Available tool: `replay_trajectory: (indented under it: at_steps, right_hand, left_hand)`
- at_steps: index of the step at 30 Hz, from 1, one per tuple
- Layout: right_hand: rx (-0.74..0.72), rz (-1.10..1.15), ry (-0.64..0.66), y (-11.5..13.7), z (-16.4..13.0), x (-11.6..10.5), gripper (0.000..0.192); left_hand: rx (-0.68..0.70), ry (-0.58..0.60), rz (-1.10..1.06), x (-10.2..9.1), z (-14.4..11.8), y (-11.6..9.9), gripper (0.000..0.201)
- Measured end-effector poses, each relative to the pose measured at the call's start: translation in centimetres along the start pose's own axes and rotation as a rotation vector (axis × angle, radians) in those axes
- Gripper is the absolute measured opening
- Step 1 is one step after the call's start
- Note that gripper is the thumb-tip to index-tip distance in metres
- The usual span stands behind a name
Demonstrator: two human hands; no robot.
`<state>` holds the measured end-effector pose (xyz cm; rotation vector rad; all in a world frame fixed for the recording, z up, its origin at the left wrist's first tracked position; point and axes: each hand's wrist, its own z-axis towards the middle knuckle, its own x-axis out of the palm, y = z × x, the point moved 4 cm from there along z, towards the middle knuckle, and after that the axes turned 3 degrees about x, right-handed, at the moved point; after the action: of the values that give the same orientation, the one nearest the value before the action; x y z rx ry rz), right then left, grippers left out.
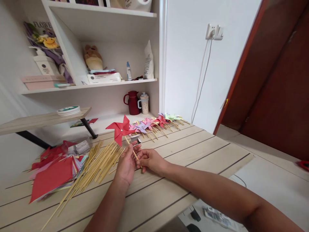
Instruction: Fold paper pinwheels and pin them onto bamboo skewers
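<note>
Pinwheel [120,128] of red folded paper on thin bamboo stick is being pinched by left hand [127,165] and right hand [150,160] over plank desk [193,145]; loose skewers [96,166] beside.

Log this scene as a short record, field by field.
left hand: grips the stick of a red pinwheel
right hand: pinches the same stick lower down
left of hands: loose pile of bamboo sticks, stack of paper squares
behind hands: row of finished pinwheels lying on the table
shelf: red jug, speckled cup
</note>
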<state>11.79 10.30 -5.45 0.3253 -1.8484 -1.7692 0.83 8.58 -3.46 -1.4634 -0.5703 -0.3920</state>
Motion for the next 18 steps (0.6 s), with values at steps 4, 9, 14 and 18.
replay_trajectory:
  at_steps: [4,9,14,18]
  right_hand:
    - [-0.011,0.008,-0.022,0.16,0.03,-0.09,0.022]
    - [-0.016,0.006,-0.031,0.19,-0.01,-0.34,0.025]
    - [-0.018,0.012,-0.040,0.15,0.09,-0.59,0.025]
    - [-0.026,0.012,-0.067,0.25,0.15,-0.74,0.021]
  left_hand:
    - [0.018,0.025,0.064,-0.36,0.25,-0.09,0.045]
    - [0.010,0.073,0.135,-0.45,0.23,0.15,0.049]
    - [0.016,0.078,0.141,-0.64,0.27,0.25,0.044]
    - [0.059,0.075,0.154,-0.76,0.30,0.17,0.044]
